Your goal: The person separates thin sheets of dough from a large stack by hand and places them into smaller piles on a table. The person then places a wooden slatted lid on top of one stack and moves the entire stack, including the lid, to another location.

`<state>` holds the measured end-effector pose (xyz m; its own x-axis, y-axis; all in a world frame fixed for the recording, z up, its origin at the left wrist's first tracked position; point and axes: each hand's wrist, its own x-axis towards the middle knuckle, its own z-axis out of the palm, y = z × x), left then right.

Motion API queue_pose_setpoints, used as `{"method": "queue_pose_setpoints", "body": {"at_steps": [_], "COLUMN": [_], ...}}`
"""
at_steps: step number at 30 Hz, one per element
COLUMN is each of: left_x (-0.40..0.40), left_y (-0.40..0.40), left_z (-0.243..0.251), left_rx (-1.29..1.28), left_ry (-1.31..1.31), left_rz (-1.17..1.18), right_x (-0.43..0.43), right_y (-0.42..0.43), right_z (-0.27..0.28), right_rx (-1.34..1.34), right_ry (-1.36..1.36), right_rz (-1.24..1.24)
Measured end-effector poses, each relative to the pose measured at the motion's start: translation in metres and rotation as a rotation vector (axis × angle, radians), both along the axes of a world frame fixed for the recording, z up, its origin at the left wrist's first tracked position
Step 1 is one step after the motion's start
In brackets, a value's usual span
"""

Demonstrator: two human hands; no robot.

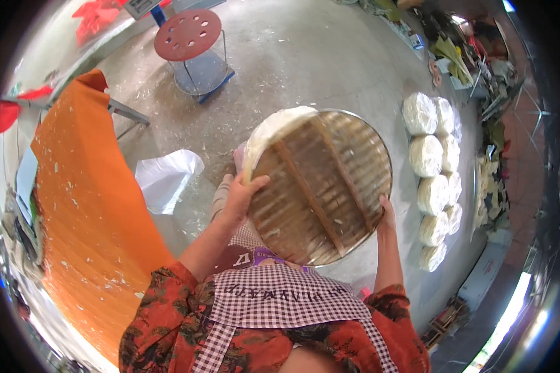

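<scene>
A round slatted tray [303, 182] with a thin metal rim and two wooden crossbars is tilted in front of my body. My left hand [242, 193] grips its left edge, thumb over the front. On the right edge, my right hand [386, 212] clasps the rim low down. A pale, curved band [270, 126] follows the tray's upper left side; whether it is a separate white disc or the tray's wall, I cannot tell. Slight blur covers the slats, and a few white flakes cling to them.
Several white round bundles in clear plastic [427, 156] stand in rows at right. A table with an orange cloth [93, 186] flanks my left. A red stool top [189, 35] rises at the back left. A white plastic sack [165, 179] lies on the flake-strewn concrete floor [308, 65].
</scene>
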<state>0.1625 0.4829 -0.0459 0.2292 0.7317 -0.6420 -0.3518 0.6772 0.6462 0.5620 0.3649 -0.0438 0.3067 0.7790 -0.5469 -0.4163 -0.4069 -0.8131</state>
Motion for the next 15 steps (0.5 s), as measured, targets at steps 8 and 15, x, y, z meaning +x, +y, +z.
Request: {"method": "queue_pose_setpoints", "body": {"at_steps": [8, 15], "left_x": [0.024, 0.023], "left_y": [0.051, 0.087], "left_z": [-0.034, -0.068], "left_rx": [-0.011, 0.027], "left_ry": [0.016, 0.114], "left_rz": [-0.113, -0.151], "right_x": [0.016, 0.013], "right_y": [-0.034, -0.008], "right_z": [-0.055, -0.095], "right_rx": [-0.163, -0.198], "right_ry": [0.077, 0.207], "right_rz": [-0.225, -0.274]}}
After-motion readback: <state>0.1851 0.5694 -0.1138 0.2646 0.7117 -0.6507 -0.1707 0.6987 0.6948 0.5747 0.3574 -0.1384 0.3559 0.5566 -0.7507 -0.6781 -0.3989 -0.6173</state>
